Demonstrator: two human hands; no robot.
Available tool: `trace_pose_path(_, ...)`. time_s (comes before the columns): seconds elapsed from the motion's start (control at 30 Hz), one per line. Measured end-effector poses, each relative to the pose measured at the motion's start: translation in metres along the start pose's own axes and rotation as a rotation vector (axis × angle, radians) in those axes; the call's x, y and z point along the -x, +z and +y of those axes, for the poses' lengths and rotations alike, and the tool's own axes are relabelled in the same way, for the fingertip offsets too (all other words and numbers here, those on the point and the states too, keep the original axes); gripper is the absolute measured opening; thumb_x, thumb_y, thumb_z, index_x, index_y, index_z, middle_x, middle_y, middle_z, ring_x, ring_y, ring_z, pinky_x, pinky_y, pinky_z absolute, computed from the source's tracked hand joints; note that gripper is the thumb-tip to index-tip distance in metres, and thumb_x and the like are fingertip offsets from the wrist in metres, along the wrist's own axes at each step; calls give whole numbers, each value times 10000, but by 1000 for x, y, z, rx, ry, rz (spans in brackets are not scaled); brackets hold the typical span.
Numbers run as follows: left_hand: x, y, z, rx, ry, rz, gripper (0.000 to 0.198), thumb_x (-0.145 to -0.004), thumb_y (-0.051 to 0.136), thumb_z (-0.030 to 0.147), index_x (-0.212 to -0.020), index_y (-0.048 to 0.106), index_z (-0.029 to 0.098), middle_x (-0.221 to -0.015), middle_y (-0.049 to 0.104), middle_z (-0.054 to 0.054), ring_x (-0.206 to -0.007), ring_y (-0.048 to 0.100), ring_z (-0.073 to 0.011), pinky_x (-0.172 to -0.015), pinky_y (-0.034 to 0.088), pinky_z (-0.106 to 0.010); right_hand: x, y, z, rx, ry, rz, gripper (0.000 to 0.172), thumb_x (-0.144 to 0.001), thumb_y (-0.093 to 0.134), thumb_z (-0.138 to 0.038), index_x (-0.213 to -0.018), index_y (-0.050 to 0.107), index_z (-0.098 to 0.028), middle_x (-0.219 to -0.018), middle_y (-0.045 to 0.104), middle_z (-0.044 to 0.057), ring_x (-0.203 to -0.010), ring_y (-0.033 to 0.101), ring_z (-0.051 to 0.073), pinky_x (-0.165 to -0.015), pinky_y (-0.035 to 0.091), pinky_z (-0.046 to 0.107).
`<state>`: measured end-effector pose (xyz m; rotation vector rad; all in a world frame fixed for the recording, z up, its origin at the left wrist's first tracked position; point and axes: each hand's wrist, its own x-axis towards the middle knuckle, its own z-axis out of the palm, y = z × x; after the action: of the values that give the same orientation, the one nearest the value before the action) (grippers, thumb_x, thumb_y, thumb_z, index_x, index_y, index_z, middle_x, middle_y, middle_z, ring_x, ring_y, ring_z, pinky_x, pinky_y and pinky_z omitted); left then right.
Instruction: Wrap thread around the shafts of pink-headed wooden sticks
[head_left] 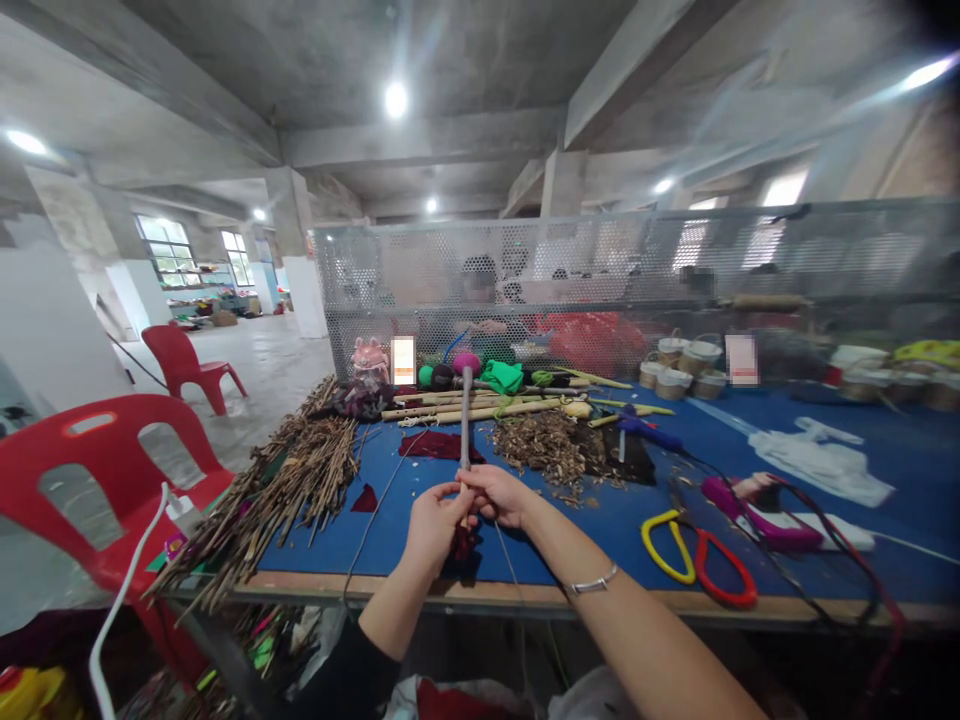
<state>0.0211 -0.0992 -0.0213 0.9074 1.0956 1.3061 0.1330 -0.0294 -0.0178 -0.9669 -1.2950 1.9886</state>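
Both hands meet over the front of the blue table. My left hand (433, 520) is closed, its fingertips pinching the lower end of a thin greyish stick (465, 425). My right hand (501, 496) is also closed, thumb and fingers pressed on the same stick just beside the left. The stick points away from me, its far end in line with a magenta ball (466, 362); whether they touch I cannot tell. Some dark red material (463, 545) shows below my fingers. A thin grey cord (508, 555) runs down from near my right hand toward the table edge.
A bundle of twigs (300, 470) lies left, wood shavings (551, 445) beyond my hands. Scissors with yellow and red handles (701, 565) and a purple-handled tool (780, 530) lie right. Small pots (667, 383) stand before a perforated metal screen (420, 270). A red chair (112, 450) is left.
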Motion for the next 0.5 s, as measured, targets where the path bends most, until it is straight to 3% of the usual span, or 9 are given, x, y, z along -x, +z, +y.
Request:
trace_pose_path(0.17,1,-1,2,12,25,22,449,-618,665,424,-906,610,84,-569,595,-21,-433,514,-71,-406,362,-159,4,-1,-2,38,-29,-88,190,-667,621,-217,-808,524,-137,-499,507,-45,-338,394,27,-280,123,126)
trace_pose_path(0.33,1,-3,0,-8,45,36,446,-639,635,447,-899,609,85,-549,582,-18,-414,502,-71,-392,339,-160,1,-3,2,68,-59,-43,240,-669,634,-328,-712,464,-164,-371,298,-125,-285,153,12,-290,57,149)
trace_pose_path(0.5,-1,-3,-2,-27,44,56,404,-636,635,460,-822,568,107,-549,578,-7,-416,503,-80,-402,361,-175,0,-1,1,63,-43,-25,259,-652,638,-342,-685,441,-176,-363,246,-135,-294,109,17,-296,33,158)
